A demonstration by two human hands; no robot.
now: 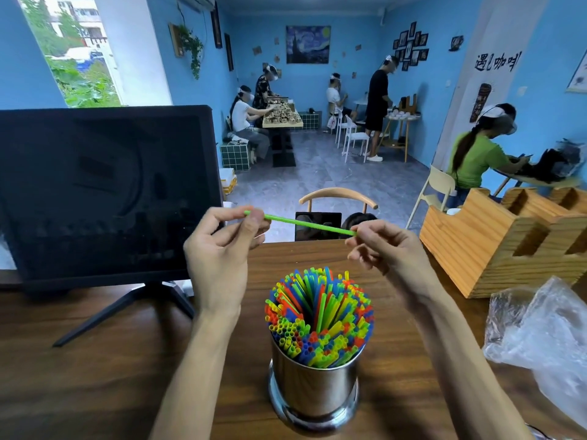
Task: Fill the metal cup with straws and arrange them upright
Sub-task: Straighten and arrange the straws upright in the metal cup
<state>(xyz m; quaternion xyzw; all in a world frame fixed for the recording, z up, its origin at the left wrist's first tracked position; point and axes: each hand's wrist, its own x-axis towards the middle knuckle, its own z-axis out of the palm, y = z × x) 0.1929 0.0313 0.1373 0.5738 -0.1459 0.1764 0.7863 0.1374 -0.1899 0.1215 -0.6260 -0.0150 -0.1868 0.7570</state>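
Observation:
A shiny metal cup (314,392) stands on the wooden table (104,376) right in front of me. It is packed with several upright straws (319,315) in green, yellow, blue and red, fanned outward with a hollow in the middle. Above the cup I hold one green straw (306,223) almost level. My left hand (222,249) pinches its left end between thumb and fingers. The straw's right end is pinched by my right hand (381,249).
A dark monitor (104,192) on a black stand fills the left side of the table. A wooden organiser box (502,242) sits at the right, with a crumpled clear plastic bag (546,338) in front of it. Several people work at tables farther back.

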